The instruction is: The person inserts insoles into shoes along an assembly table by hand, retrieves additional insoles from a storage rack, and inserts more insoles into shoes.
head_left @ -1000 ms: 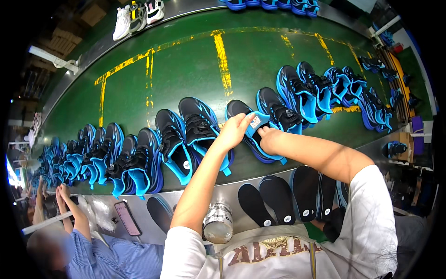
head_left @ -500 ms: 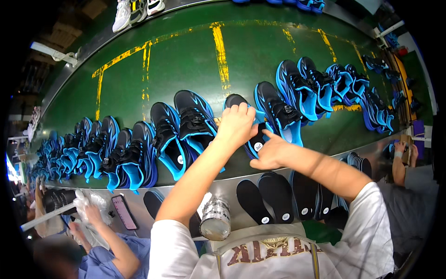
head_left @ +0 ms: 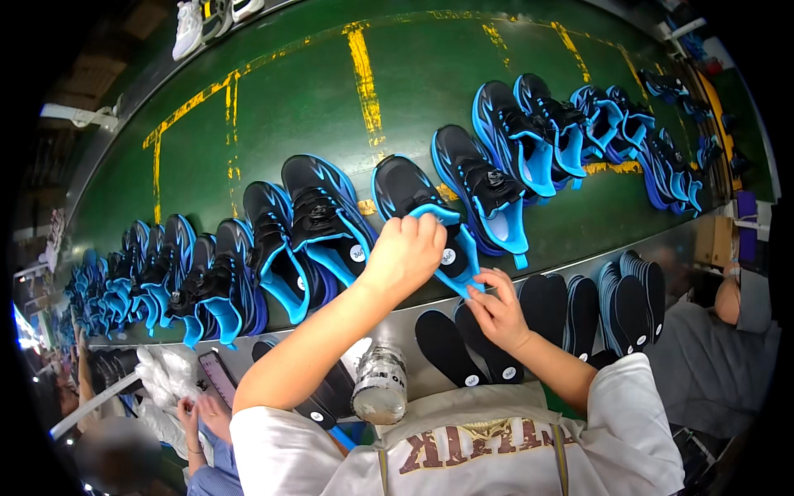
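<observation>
A black shoe with bright blue lining (head_left: 404,183) lies on the green work surface, its toe pointing away from me. My left hand (head_left: 409,252) is closed on the tongue and collar side of this shoe. At its heel, the thumb and fingertips of my right hand (head_left: 500,312) pinch the blue collar edge. Inside the opening shows a black insole with a round white sticker (head_left: 448,257). To the right stands a matching shoe (head_left: 478,186), its insole partly visible; left of my left hand is another pair (head_left: 318,202).
Rows of similar shoes run left (head_left: 169,260) and right (head_left: 571,124) along the green surface. Black insoles (head_left: 451,347) lie on the metal ledge near me, beside a tape-wrapped cylinder (head_left: 381,384). A phone (head_left: 219,379) and a co-worker's hands (head_left: 203,417) are at lower left.
My right hand has drawn back from inside the shoe to its heel edge. My left hand stays at the tongue. The view has shifted slightly; a co-worker's hands at left moved down.
</observation>
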{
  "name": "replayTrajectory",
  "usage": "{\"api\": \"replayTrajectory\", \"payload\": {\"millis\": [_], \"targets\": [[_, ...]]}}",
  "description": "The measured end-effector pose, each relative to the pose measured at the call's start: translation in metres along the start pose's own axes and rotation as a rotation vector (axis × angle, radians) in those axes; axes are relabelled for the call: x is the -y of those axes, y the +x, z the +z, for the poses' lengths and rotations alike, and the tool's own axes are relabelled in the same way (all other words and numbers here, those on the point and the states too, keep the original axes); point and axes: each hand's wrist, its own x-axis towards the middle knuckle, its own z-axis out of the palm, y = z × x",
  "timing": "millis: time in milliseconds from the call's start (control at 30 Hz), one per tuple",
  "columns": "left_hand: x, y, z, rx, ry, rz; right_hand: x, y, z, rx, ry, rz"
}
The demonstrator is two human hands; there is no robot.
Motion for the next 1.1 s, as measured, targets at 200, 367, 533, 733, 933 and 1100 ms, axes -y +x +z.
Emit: {"api": "replayTrajectory", "payload": {"millis": [200,367,533,733,933,1100], "targets": [[0.064,0.004,0.012,0.044,-0.261,-0.421,0.024,0.036,0.013,0.000,-0.017,0.010],[0.077,0.008,-0.033,-0.412,-1.377,-0.775,0.025,-0.054,-0.031,0.274,-0.409,0.219],[0.053,0.012,-0.048,-0.662,-2.257,-0.896,0.027,-0.128,-0.042,0.369,-0.399,0.468],[-0.038,0.067,-0.020,-0.278,-0.527,-0.429,0.037,-0.128,-0.066,0.269,-0.132,0.649],[-0.010,0.094,0.017,-0.108,-0.291,-0.322,0.022,-0.034,-0.161,-0.061,0.060,0.429],[0.027,0.116,-0.011,0.310,-0.676,-0.480,0.016,0.092,-0.173,0.428,0.464,0.817]]}}
